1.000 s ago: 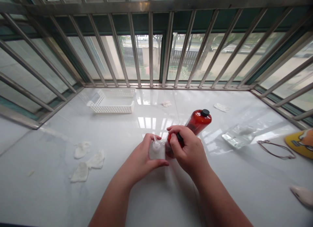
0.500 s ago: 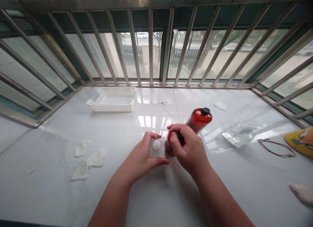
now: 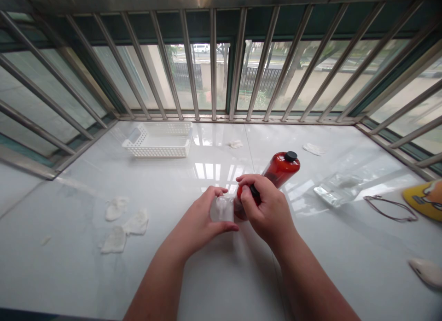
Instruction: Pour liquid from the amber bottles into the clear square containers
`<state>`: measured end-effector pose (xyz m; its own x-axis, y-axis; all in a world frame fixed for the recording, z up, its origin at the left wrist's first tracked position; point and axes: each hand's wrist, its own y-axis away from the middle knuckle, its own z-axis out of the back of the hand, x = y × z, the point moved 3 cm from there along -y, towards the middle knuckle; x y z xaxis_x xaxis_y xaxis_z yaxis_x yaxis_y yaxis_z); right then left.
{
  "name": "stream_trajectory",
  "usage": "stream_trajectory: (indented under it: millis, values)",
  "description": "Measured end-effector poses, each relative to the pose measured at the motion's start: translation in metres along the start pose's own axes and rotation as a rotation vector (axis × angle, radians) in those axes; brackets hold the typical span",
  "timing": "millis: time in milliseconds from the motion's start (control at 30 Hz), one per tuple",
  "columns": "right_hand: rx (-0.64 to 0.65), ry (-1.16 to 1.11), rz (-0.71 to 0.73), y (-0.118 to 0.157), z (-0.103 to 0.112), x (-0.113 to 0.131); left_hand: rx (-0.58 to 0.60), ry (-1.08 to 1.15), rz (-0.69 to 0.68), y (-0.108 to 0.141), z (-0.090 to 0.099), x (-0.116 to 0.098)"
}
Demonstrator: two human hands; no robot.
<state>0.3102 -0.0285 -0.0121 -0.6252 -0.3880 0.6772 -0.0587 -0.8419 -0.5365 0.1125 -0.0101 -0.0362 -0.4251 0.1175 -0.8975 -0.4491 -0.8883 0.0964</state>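
L hand closed round clear plastic piece, just beside red-brown bottle. R hand gripping bottle's near end, thumb & fingers on black bit. Bottle tilted, black cap up & away, above white surface. White basket well back, by window bars.

From here I see steel security bars across a dark green window frame, a glossy white tiled table below, and soft daylight from outside, where a dark fence and a white van stand
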Motion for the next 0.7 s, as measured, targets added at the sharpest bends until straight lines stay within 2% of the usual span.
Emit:
stream_trajectory:
  millis: [100,300,533,633,700]
  values:
    - [-0.006,-0.002,0.008,0.0,0.0004,0.0011,0.009,0.017,-0.033,-0.0006,-0.0003,-0.0017]
    - [-0.008,-0.001,0.001,0.0006,-0.001,-0.0009,-0.016,0.04,0.069,-0.0002,-0.0003,0.0008]
    - [-0.012,-0.004,0.004,0.001,-0.0012,-0.0012,0.012,0.021,-0.011,-0.0018,-0.0007,-0.0009]
    - [-0.003,0.001,-0.003,0.0004,-0.0008,-0.0007,-0.027,0.029,0.047,-0.0008,-0.0002,0.0036]
    - [-0.01,0.001,0.002,0.0003,-0.0007,-0.0006,-0.047,0.031,0.04,-0.0004,0.0004,0.0035]
